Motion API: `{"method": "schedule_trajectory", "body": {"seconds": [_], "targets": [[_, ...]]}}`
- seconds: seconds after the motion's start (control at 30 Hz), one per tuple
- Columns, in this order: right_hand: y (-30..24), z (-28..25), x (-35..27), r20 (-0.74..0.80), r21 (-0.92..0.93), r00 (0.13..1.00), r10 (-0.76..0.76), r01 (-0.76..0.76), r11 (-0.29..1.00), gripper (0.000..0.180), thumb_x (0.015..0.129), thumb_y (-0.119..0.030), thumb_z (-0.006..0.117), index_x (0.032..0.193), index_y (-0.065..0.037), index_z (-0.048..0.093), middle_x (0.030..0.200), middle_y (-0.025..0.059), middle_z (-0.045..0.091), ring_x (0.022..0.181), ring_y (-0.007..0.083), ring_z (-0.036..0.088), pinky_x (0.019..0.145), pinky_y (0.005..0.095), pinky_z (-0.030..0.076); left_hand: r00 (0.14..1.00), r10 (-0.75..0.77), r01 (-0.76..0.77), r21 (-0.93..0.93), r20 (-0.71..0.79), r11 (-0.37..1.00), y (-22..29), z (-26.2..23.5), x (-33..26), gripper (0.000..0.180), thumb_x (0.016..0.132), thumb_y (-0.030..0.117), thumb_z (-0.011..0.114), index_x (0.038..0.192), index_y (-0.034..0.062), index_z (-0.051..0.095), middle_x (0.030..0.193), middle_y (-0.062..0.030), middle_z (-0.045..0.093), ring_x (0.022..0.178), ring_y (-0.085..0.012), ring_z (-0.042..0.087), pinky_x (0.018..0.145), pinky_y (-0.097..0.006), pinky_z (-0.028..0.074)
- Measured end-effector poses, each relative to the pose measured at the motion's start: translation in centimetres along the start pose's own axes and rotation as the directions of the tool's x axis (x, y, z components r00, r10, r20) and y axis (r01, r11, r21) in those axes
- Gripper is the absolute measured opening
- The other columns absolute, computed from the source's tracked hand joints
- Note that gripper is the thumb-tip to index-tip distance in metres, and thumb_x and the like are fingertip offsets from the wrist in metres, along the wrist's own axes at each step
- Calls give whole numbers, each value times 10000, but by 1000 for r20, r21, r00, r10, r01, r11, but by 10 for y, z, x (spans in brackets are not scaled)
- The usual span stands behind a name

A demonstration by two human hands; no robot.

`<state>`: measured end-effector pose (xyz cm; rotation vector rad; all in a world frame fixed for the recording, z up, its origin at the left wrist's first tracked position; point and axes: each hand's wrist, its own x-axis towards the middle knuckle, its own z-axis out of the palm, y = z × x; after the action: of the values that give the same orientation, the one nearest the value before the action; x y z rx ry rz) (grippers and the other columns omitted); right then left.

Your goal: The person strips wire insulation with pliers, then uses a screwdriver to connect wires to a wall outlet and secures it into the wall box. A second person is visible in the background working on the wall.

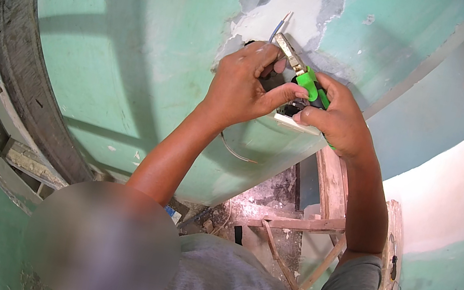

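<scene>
Pliers (306,85) are gripped in the right hand (341,118); the blue wire (277,31) is best steadied, though whether the curled left hand (241,87) holds it cannot be told.

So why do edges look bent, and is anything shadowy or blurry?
Head view: fisheye distortion bows the grey strip at left; head view: shadows cross the green wall; head view: an oval at lower left is blurred, the pliers fairly sharp.

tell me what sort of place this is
Probably a room under renovation: the green wall is patched and peeling, a rough wooden frame and littered floor show below, and the right hand holds green-handled pliers.
</scene>
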<state>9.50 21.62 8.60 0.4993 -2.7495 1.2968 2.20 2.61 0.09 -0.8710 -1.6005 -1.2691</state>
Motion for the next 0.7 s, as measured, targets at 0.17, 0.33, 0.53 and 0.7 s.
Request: {"method": "schedule_trajectory", "body": {"seconds": [0.17,0.33,0.53,0.7], "targets": [[2,4,0,-28,41,999,-17,18,999,449,733,-86,790,1154,20,677,956,26,657,876,107,586,807,291,497,999,-51,51,-44,-12,998,-3,3,-1,573,714,467,963,826,73,563,733,-81,559,679,-268,541,616,-369,468],[8,4,-1,-50,36,998,-49,51,998,429,736,-82,789,1138,15,676,973,30,657,884,106,588,812,294,497,998,-57,57,-44,4,997,-5,3,1,593,684,471,978,784,80,543,708,-65,541,668,-255,516,609,-358,458],[18,12,-4,-139,22,978,-154,158,987,380,771,-62,764,1133,-12,660,968,31,643,902,104,585,821,281,496,1000,12,-14,-89,-23,996,-6,4,3,574,730,378,984,744,58,508,677,-26,471,638,-166,448,578,-316,397],[9,-78,-16,-686,298,660,-306,639,709,244,853,74,642,1041,-54,553,949,40,543,879,169,547,819,312,477,977,-92,71,-111,-194,991,-14,7,-6,620,753,331,985,638,61,439,589,-28,416,547,-142,365,489,-311,302]]}}
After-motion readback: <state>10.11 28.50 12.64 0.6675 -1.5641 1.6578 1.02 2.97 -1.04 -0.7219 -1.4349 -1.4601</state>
